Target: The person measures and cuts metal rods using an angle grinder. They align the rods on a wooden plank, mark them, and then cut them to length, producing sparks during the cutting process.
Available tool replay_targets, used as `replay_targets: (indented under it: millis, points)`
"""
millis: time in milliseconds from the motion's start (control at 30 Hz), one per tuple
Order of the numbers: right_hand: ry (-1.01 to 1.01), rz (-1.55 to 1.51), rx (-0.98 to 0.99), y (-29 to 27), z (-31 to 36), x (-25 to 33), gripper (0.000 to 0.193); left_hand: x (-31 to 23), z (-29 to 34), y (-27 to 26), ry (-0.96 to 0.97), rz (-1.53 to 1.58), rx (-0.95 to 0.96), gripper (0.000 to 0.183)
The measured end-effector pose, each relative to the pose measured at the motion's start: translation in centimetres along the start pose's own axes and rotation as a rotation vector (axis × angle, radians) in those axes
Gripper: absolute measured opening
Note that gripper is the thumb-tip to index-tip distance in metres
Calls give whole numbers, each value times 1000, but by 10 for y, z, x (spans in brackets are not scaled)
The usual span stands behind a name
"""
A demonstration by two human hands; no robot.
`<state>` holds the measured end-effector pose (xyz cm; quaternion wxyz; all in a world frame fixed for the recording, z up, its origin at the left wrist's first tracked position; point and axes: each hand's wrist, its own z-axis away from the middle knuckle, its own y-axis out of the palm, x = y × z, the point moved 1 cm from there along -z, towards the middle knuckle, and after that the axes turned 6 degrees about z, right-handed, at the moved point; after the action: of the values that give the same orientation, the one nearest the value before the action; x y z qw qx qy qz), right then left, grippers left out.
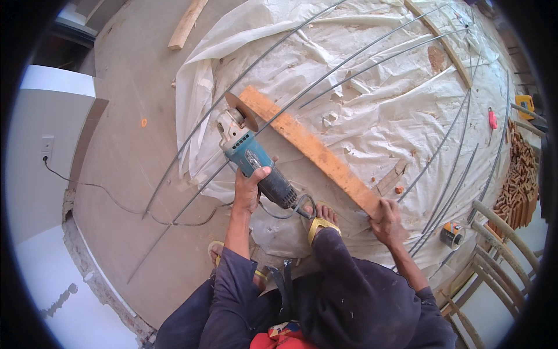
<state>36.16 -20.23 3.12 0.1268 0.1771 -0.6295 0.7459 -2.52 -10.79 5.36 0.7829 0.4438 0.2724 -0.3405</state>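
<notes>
My left hand [250,189] is wrapped around a teal and black angle grinder [250,153], its thumb lying along the body. The grinder's brown cutting disc [242,111] stands beside the far end of a wooden plank [317,152]. My right hand [388,222] grips the near end of this plank; part of its fingers is hidden. A long thin metal rod [343,70] crosses the plank close to the disc. From here I cannot tell whether disc and rod touch. My foot in a yellow sandal [323,220] rests near the plank.
A wrinkled white sheet [372,122] covers much of the floor, with several more rods on it. The grinder's cord [116,200] runs to a wall socket [46,149] at left. At right are a tin can [452,235], a pink-handled tool [492,118] and curved poles [505,232].
</notes>
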Motion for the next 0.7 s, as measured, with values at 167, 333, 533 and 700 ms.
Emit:
replay_targets:
  millis: [167, 333, 533, 700]
  points:
    - [67, -19, -74, 23, 25, 21, 70, 0, 0, -3, 30, -58, -34, 52]
    - [89, -4, -123, 30, 35, 16, 72, 0, -4, -7, 26, -69, -14, 51]
    - [178, 27, -3, 24, 26, 24, 72, -4, 0, 9, 57, -44, 14, 50]
    - [27, -87, -42, -24, -18, 79, 76, -6, 9, 36, 71, -214, 80, 51]
